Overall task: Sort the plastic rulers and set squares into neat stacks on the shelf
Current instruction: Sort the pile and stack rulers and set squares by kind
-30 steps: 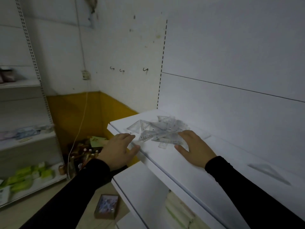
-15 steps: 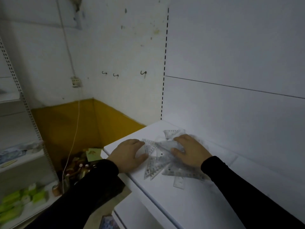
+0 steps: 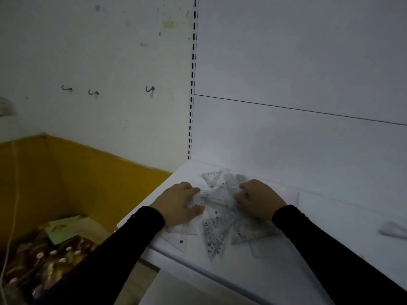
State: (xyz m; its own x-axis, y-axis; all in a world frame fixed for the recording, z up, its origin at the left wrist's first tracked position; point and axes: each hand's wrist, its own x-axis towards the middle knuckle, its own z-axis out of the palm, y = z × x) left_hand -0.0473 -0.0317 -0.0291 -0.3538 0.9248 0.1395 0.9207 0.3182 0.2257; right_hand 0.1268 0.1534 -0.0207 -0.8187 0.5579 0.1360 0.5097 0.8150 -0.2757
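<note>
The set squares [image 3: 217,219] (thin, slick, stiff) are pinched by the left hand [image 3: 178,203] and right hand [image 3: 258,200]; edges should be gripped.

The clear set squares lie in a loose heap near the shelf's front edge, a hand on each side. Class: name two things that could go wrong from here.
1. The set squares nearest the shelf edge could slide off as the left hand and right hand gather the heap.
2. They are transparent and overlapping in dim light, so shapes may be misjudged and sorted into the wrong stack.
</note>
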